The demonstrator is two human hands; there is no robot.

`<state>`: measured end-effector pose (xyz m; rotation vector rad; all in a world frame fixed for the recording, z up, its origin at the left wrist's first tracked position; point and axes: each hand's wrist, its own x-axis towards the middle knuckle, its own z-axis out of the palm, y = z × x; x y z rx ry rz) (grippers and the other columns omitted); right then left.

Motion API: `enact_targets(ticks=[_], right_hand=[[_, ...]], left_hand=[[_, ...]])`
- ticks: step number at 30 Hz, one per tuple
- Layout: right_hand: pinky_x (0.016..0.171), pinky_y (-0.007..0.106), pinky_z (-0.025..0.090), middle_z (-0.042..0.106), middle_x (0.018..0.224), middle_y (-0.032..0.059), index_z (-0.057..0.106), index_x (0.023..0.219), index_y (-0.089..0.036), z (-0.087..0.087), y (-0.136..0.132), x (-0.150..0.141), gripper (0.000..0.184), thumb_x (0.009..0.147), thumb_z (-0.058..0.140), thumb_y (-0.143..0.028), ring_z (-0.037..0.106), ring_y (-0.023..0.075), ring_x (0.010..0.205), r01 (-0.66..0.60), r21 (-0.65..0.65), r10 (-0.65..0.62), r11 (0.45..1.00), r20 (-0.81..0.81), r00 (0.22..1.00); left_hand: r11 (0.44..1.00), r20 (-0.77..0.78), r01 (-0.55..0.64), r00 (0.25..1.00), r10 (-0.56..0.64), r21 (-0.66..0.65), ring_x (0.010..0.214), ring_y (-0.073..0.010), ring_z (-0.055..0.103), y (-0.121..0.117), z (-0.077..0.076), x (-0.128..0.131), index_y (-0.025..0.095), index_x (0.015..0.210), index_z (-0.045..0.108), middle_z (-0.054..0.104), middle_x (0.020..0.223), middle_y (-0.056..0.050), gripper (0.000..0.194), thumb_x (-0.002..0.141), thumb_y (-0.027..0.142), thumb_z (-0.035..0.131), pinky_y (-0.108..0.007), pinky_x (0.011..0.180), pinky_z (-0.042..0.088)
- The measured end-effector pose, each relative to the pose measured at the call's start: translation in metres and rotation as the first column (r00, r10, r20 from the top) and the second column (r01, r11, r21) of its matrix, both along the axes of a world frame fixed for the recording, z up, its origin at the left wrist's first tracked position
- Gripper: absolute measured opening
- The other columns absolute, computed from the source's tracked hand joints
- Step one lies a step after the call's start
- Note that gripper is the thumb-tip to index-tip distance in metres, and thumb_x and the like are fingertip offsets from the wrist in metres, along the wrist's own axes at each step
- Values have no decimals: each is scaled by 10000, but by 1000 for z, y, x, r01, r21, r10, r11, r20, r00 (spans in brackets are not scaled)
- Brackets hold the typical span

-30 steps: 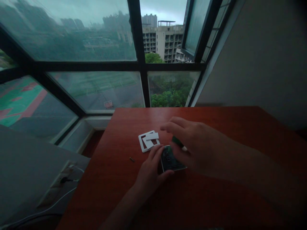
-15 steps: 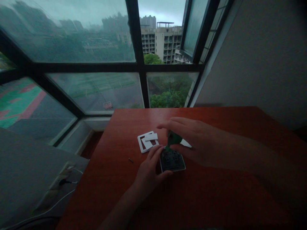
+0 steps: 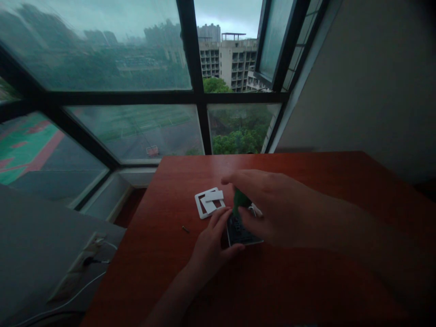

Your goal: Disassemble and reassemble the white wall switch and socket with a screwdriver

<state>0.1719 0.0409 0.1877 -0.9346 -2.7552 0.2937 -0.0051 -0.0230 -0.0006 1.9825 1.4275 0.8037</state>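
Note:
A small square device with a dark face and white rim (image 3: 242, 232) lies flat on the red-brown table (image 3: 306, 281). My left hand (image 3: 213, 247) grips its left edge between thumb and fingers. My right hand (image 3: 272, 206) is over it, fingers closed on a tool with a green handle (image 3: 240, 200) that stands upright with its tip on the device. Just behind lie a white square frame (image 3: 204, 204) and two white rectangular pieces (image 3: 214, 196) resting on it.
A tiny dark screw (image 3: 185, 229) lies on the table left of my left hand. The table's left edge drops to a floor with a power strip and white cable (image 3: 81, 268). Large windows stand behind the table, a plain wall at the right.
My right hand has brought the green-handled tool from low beside the device to upright over its top edge. The left hand has stayed on the device.

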Motion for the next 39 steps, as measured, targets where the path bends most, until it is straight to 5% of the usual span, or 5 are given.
enact_targets(ticks=[4,10,16,34,39], right_hand=[[516,295,293,672,709,66,602,856,-195,3,-2,-8,282,924,484,-442,628,221,642,194,178,-220,965,142,965],[641,278,390,664,1082,65,542,1110,-190,3,1,-5,271,844,541,-137,612,185,910,-111,-49,111,993,-2,994],[506,298,269,668,763,52,579,880,-205,3,0,-9,192,912,504,-380,618,219,663,167,170,-193,971,148,970],[600,272,361,640,1070,39,549,1157,-240,4,-2,-1,332,836,547,-153,603,174,867,-96,-66,97,993,13,995],[573,301,337,678,874,58,595,1057,-197,-1,2,-5,200,910,500,-296,617,214,760,89,101,-99,991,97,990]], left_hand=[[1000,-25,1,1000,-1,-8,1307,-333,450,0,2,1,271,1387,404,371,1476,-121,721,763,344,758,-465,1020,462],[1000,-20,-7,1000,6,-18,1265,-345,490,1,-1,1,271,1406,372,399,1443,-131,768,750,331,767,-471,986,485],[999,-37,-15,999,14,-28,1279,-341,473,1,0,2,252,1384,405,381,1464,-125,751,735,300,780,-476,1004,470],[1000,-8,3,1000,-3,6,1327,-319,429,0,-2,0,266,1412,363,350,1489,-118,772,751,291,762,-463,1045,437],[1000,-20,-6,1000,6,-7,1291,-325,466,0,0,0,262,1394,389,382,1462,-118,751,748,306,769,-467,1022,456]])
